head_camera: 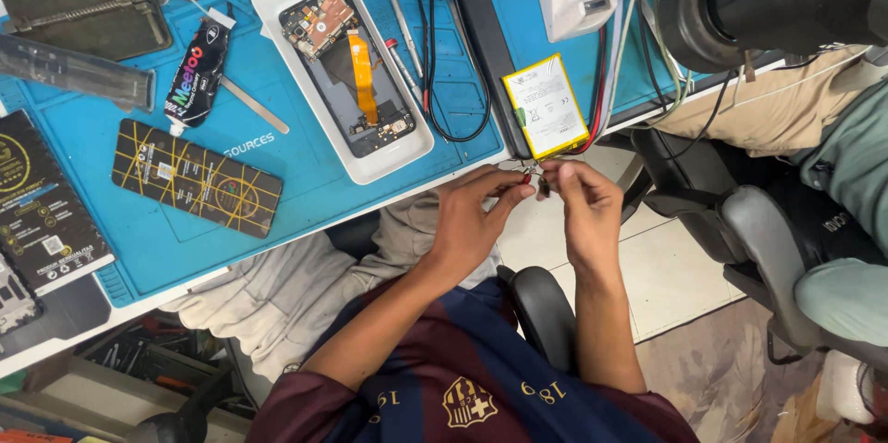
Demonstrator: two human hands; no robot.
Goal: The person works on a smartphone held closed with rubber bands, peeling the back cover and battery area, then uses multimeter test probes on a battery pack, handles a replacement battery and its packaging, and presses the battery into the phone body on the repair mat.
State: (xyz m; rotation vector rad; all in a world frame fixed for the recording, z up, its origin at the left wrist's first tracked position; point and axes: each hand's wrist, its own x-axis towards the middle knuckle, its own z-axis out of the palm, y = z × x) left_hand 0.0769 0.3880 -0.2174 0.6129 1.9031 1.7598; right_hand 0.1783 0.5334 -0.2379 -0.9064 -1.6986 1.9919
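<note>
Flat yellow-edged white battery (pixel 546 106); its thin wires (pixel 534 175) pinched by both hands

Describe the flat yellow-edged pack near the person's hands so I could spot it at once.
Start at the blue work mat covering the bench and follow its near edge to the right end, just above the left hand and right hand. There lies a flat rectangular battery pack, tilted, with a white label face. Its bright yellow border sets it apart from the white tray holding the opened phone.
</note>
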